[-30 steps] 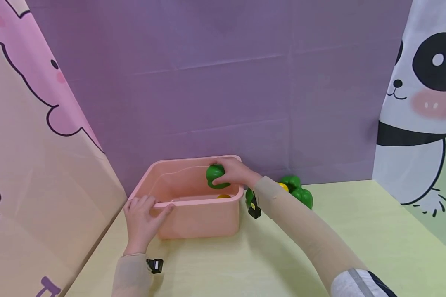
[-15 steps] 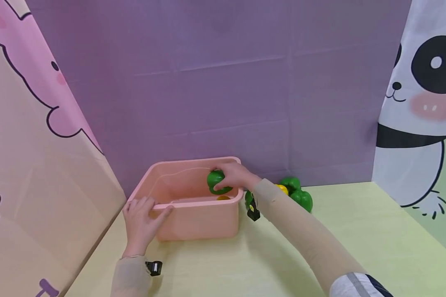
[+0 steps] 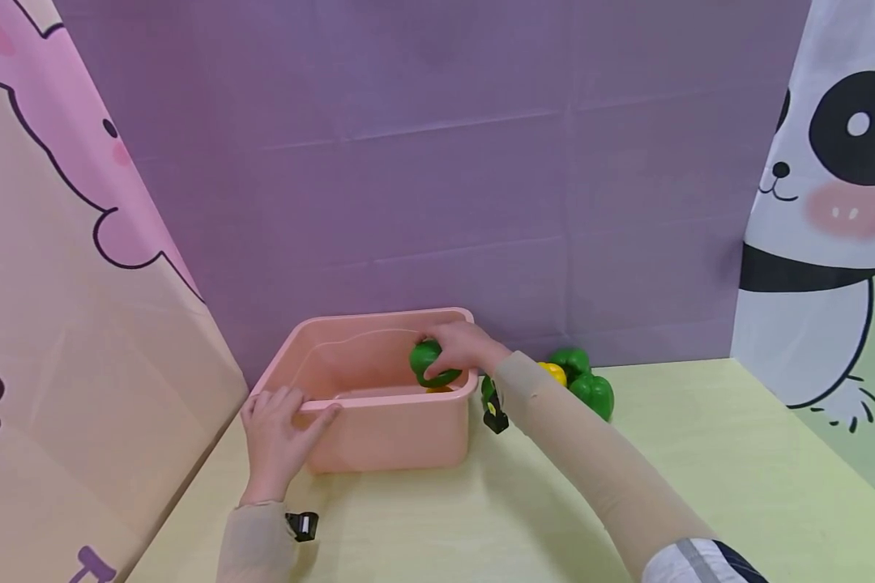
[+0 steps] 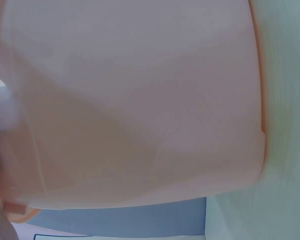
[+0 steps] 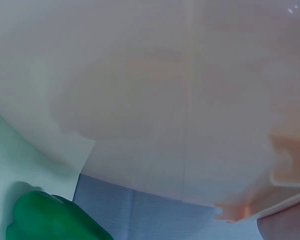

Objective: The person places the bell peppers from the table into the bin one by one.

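A pink plastic bin (image 3: pixel 394 433) stands on the table near the purple back wall. My left hand (image 3: pixel 277 433) grips its front left rim, thumb on the outer front side. Over the bin's right side reaches my right hand (image 3: pixel 467 344), holding a green bell pepper (image 3: pixel 424 360) with fingers and thumb inside the bin. Below that pepper, part of a yellow-orange thing (image 3: pixel 439 389) shows on the bin's floor. In the left wrist view the bin's wall (image 4: pixel 140 100) fills most of the picture. The right wrist view shows the bin's outer side (image 5: pixel 140 90) close up.
Right of the bin, partly behind my right forearm, lie several bell peppers: green ones (image 3: pixel 593 395) and a yellow one (image 3: pixel 554 372). A green pepper (image 5: pixel 50 217) also shows low in the right wrist view. Printed cloth walls border the table (image 3: pixel 700 453).
My right hand has lowered slightly with the green bell pepper, deeper into the bin and a little to the right. My left hand stays on the rim.
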Demonstrator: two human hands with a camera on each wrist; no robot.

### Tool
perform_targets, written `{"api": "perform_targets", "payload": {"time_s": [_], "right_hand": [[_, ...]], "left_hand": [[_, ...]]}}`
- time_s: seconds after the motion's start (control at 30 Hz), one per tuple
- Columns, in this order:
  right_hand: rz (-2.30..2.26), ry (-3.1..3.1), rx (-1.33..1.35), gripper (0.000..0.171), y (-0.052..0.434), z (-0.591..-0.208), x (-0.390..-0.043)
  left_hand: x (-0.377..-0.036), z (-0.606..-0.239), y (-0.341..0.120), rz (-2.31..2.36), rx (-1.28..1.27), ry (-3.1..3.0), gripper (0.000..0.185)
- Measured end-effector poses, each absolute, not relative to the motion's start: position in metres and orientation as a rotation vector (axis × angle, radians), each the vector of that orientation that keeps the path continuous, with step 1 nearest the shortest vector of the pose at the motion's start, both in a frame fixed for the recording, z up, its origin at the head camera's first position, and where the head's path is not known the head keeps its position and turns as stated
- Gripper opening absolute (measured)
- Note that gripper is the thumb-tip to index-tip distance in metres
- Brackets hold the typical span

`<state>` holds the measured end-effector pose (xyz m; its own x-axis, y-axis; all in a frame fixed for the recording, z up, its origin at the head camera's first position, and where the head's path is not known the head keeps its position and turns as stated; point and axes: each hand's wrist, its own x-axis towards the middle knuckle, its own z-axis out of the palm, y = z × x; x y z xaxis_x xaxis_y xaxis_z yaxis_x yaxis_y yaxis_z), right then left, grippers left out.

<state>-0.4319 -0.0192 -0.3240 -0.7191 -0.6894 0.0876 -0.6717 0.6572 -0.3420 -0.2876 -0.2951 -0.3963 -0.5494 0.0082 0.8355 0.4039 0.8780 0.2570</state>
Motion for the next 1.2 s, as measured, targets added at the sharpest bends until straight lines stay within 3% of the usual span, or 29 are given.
{"api": "perform_targets", "payload": {"time_s": [1.2], "right_hand": [[-0.254, 2.870, -1.123, 0.049, -0.0219, -0.3193, -0.4280]], "left_hand": [[-0.2896, -0.3982, -0.2959, -0.523, -0.291, -2.108, 0.037]]}}
